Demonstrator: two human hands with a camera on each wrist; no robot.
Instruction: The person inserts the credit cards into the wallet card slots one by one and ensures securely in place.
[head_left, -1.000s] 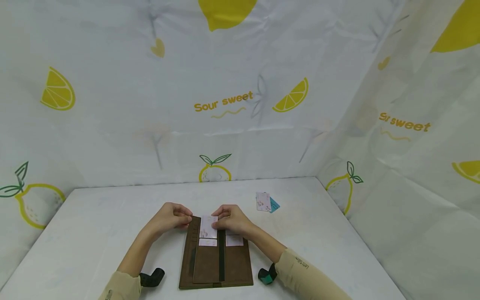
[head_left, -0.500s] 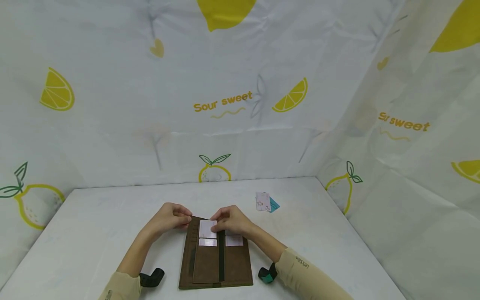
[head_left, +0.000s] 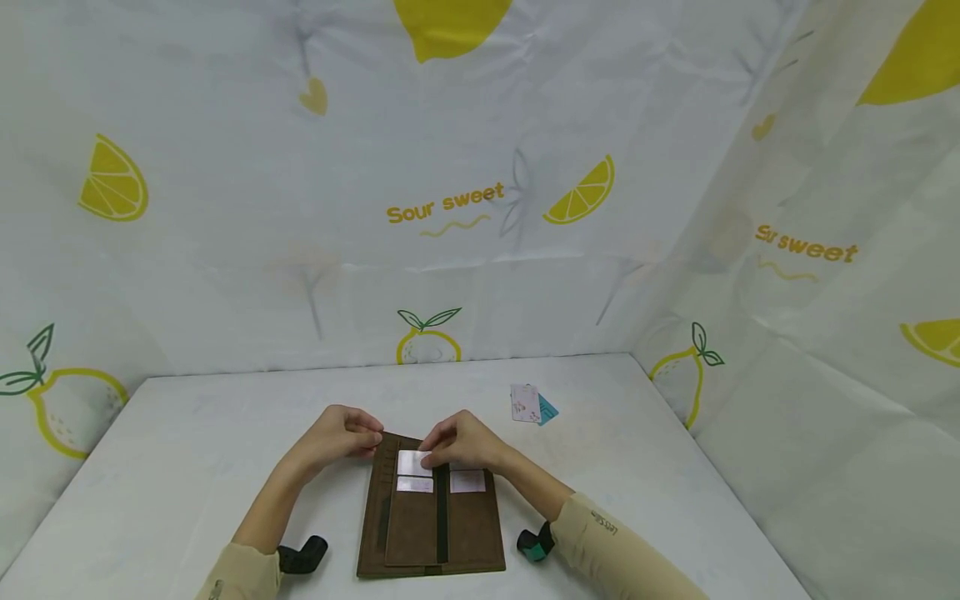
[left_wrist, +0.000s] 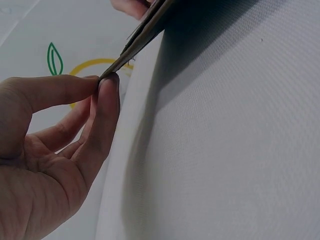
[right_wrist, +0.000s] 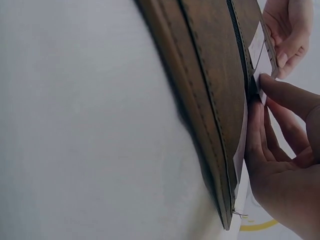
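A long brown wallet lies spread on the table in the head view, with a dark band down its middle. My left hand pinches its far left corner between thumb and finger; the left wrist view shows the grip on the wallet's edge. My right hand pinches a pale card at its right edge, the card's lower part hidden in a slot of the left column. Below it another pale card shows, and a further one sits in the right column. In the right wrist view, my thumb presses the card.
Beyond the wallet, a pinkish patterned card overlaps a blue card on the white table. A black device is at the left wrist, another at the right. Lemon-print sheeting stands behind and to the right.
The card under my right hand has slid down toward me, deeper into its slot, so less of it shows. My left hand keeps its hold on the wallet's corner.
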